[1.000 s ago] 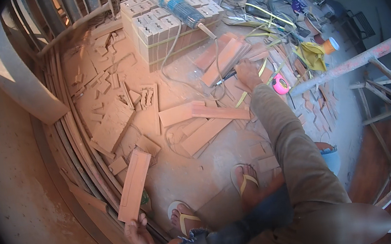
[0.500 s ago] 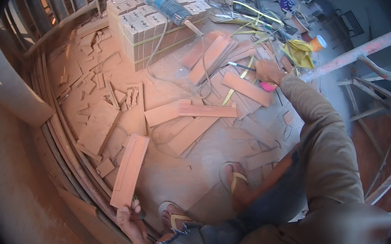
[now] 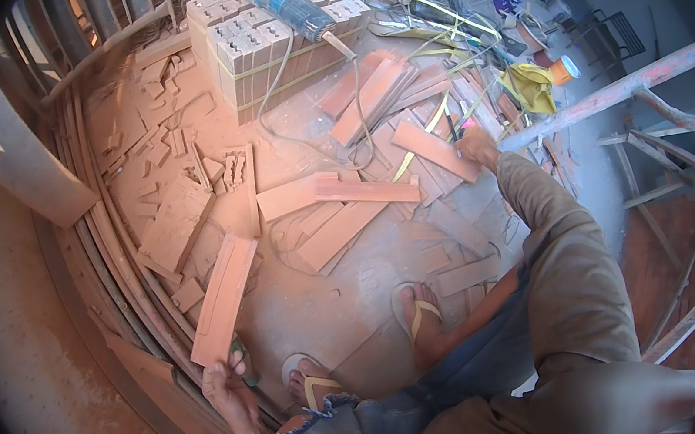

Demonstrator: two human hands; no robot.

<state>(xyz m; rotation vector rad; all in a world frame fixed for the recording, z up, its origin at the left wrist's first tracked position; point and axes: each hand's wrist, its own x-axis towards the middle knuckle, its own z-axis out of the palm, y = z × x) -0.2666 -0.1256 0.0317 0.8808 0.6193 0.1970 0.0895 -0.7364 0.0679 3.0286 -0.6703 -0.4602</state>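
Observation:
My left hand [image 3: 230, 392] is shut on the near end of a long terracotta tile [image 3: 223, 299], which points away from me over the dusty floor beside the curved rail. My right hand [image 3: 476, 146] reaches far forward on a brown sleeve and rests on a heap of loose terracotta tiles [image 3: 435, 151], next to yellow strapping. Its fingers are turned down into the heap, so I cannot tell whether it holds anything. My feet in flip-flops [image 3: 417, 313] stand between the two hands.
A strapped stack of bricks [image 3: 257, 62] stands at the back with a blue angle grinder [image 3: 293, 0] on top, its cord trailing over the floor. A yellow bag [image 3: 532, 83], an orange cup [image 3: 563, 68] and a reddish scaffold pipe [image 3: 612, 90] lie right. Curved rails [image 3: 106, 249] run left.
My right hand has reached farther right across the tile heap, over a pink round thing that no longer shows. My left hand has kept hold of the long tile.

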